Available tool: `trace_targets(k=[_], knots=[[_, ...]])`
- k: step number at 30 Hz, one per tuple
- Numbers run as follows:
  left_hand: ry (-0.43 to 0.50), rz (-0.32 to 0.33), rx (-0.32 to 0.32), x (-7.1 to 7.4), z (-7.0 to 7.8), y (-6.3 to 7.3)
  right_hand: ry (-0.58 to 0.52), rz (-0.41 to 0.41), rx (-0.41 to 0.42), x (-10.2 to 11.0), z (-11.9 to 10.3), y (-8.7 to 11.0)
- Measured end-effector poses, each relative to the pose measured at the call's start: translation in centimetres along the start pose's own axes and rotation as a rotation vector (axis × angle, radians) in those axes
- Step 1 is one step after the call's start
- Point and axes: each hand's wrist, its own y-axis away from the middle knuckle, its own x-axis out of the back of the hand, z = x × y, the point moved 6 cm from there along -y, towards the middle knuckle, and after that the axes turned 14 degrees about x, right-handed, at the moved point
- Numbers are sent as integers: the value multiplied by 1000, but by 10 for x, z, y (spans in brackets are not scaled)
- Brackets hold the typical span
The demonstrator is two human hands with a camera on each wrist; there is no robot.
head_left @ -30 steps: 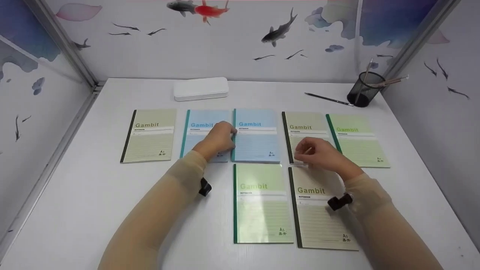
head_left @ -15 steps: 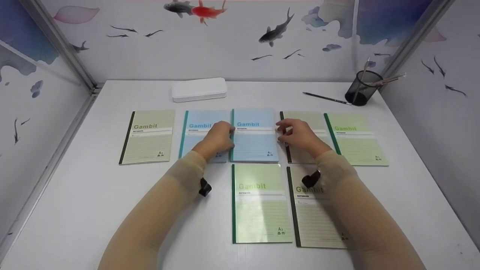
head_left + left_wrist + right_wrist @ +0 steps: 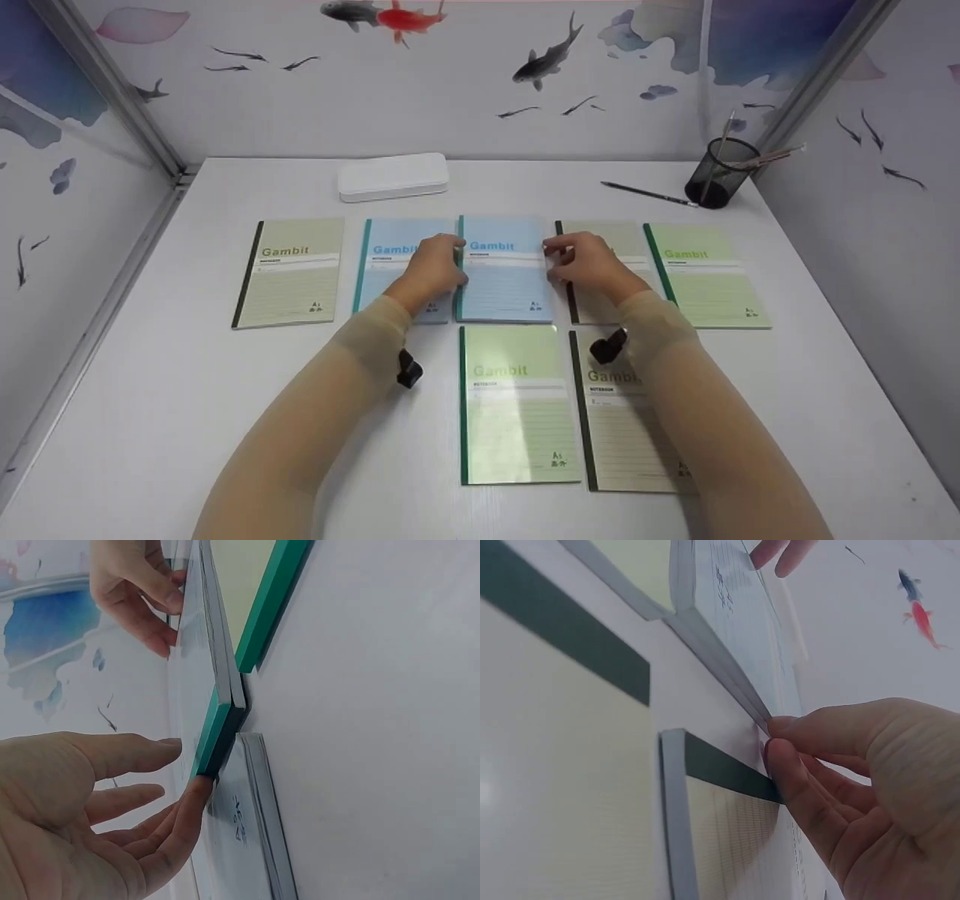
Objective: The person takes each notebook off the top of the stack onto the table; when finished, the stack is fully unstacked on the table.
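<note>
Both hands are at the sides of a blue Gambit notebook (image 3: 504,289) in the middle of the back row. Its edge shows two layers in the left wrist view, like one notebook on another. My left hand (image 3: 431,270) is at its teal spine (image 3: 214,731); a fingertip touches the spine while the thumb stands apart. My right hand (image 3: 592,262) is at the opposite edge, thumb and finger (image 3: 787,765) against it, above a beige notebook (image 3: 581,304). Another blue notebook (image 3: 382,289) lies partly under the left hand.
A beige notebook (image 3: 289,292) lies at far left and a green one (image 3: 716,292) at right. In front lie a green notebook (image 3: 517,427) and a beige one (image 3: 622,442). Behind are a white case (image 3: 394,178), a pencil (image 3: 649,193) and a mesh pen cup (image 3: 716,176).
My right hand has moved left and away from me, from over the beige notebook to the right edge of the blue one. The left hand has stayed at the spine.
</note>
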Motion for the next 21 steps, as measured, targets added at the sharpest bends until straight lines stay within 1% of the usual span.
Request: trace_targets(k=[4, 7, 10, 13, 17, 21], knots=[[111, 18, 9, 5, -1, -1, 5, 3, 0, 1, 1, -1], [211, 7, 33, 9, -3, -5, 14, 4, 5, 1, 2, -1], [296, -39, 69, 10, -7, -12, 19, 2, 8, 2, 2, 0], [350, -106, 95, 8, -13, -20, 23, -3, 16, 2, 2, 1], [385, -187, 88, 8, -19, -29, 25, -7, 21, 1, 0, 2], [388, -239, 52, 8, -22, -35, 26, -3, 17, 1, -1, 2]])
